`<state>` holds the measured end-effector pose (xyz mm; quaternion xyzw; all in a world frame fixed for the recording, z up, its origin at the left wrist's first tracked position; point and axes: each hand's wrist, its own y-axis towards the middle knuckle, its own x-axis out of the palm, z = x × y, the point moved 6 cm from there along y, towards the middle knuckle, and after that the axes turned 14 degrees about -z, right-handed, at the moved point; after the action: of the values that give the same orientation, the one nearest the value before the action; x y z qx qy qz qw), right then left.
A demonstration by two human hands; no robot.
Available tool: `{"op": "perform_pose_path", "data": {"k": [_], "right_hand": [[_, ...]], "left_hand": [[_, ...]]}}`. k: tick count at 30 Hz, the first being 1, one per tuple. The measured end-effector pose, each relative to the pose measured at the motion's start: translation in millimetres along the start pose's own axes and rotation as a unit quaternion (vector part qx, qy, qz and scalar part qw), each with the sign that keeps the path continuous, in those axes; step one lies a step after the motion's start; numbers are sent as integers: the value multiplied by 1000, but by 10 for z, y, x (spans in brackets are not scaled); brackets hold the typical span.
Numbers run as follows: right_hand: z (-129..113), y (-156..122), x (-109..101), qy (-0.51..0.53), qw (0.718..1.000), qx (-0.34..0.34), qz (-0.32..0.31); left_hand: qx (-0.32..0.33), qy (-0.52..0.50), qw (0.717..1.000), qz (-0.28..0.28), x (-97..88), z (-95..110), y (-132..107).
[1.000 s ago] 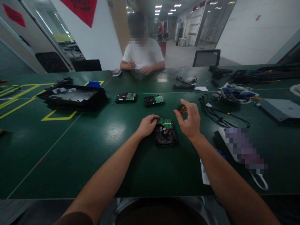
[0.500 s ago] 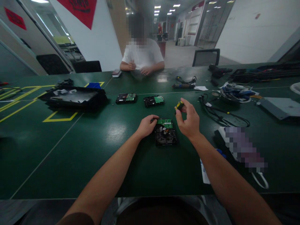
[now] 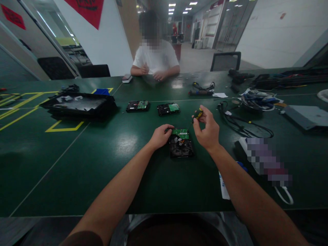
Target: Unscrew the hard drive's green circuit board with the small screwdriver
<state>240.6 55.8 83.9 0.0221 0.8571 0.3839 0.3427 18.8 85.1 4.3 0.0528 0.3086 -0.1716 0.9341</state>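
Note:
A hard drive (image 3: 181,147) with a green circuit board along its far end lies flat on the green table in front of me. My left hand (image 3: 162,136) grips its far left corner, fingers bent over the edge. In my right hand (image 3: 207,128) is a small yellow-and-black screwdriver (image 3: 198,114), pinched between thumb and fingers. Its thin shaft slants down toward the drive's far right corner; whether the tip touches a screw is too small to tell. Farther back lie two more hard drives, one (image 3: 168,109) just beyond my hands and another (image 3: 137,106) to its left.
A black tray-like case (image 3: 84,106) stands at the left. On the right are black cables (image 3: 237,124), a bowl of wires (image 3: 258,101), a grey metal box (image 3: 304,116) and a blurred phone-like object (image 3: 266,160). Across the table sits a person (image 3: 156,58) in a white shirt.
My right hand has tilted the screwdriver a little, and its shaft now shows near the drive's corner. My left hand keeps its place on the drive. The view has shifted slightly.

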Motion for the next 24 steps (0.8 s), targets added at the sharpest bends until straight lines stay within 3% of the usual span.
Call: {"op": "perform_pose_path", "data": {"k": [7, 15, 20, 24], "right_hand": [[-28, -3, -16, 4, 1000, 2, 8], [29, 2, 22, 34, 999, -7, 7], [14, 8, 69, -4, 1000, -25, 17], [-6, 11, 94, -43, 998, -34, 20]], "left_hand": [[-6, -82, 994, -66, 60, -49, 21], [-28, -62, 997, -36, 18, -48, -29], [-31, -54, 998, -7, 14, -8, -68], [-30, -81, 996, -23, 49, -14, -40]]}}
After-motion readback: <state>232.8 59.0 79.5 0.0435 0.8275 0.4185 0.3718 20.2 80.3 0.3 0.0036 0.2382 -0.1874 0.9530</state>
